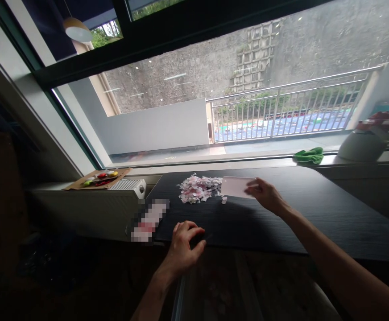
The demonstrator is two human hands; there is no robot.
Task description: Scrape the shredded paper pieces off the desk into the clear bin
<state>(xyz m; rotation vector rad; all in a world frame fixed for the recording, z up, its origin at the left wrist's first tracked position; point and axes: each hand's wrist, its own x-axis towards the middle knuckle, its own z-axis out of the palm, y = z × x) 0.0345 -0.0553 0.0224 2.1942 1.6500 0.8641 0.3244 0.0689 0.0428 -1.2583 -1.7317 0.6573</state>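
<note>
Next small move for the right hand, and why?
I'd probably use the card to nudge the loose scrap left into the paper pile. The right hand grips the card by its right end, the card's left edge is beside the pile, and that scrap lies apart from the pile near the card's lower left corner.

1 card point(234, 186), 1 ppr pile point(196, 189)

Right fingers point(252, 188) blurred; left forearm point(154, 290) cut off
</note>
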